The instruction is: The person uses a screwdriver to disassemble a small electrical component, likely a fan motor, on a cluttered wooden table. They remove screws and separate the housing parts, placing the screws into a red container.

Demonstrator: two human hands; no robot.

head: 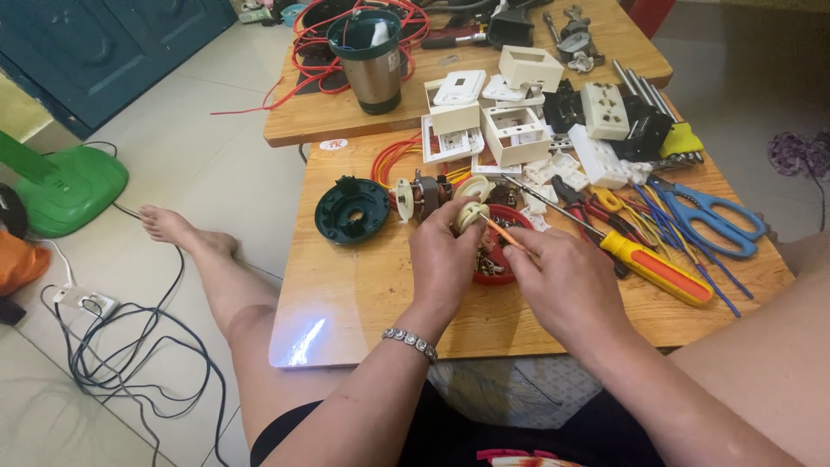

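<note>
Hands are working close together at the middle of the frame, over the near part of a low wooden counter [363, 303]. The left hand [443, 259], wearing a beaded bracelet [411, 343] at the wrist, is closing its fingers around a small cream plastic wheel [469, 214] and holding it up just above a red bowl [500, 259]. The right hand [566, 281] is pinching a thin orange tool [502, 233], whose tip is pointing up and left and touching the cream wheel. The red bowl is sitting on the counter right between and behind the two hands, with small metal bits lying inside it. Just to the upper left of the hands a small motor [424, 195] is lying beside a dark green round base [352, 209]. To the right of the hands an orange-handled screwdriver [657, 268] is lying slantwise, and further right blue scissors [713, 216] are resting near the counter's edge. White socket boxes [514, 134] are crowding the middle of the upper frame, and a steel cup with a green rim [372, 60] is standing on a second counter behind, next to loops of red wire [316, 60]. Black cables [138, 346] are lying on the tiled floor at lower left.
</note>
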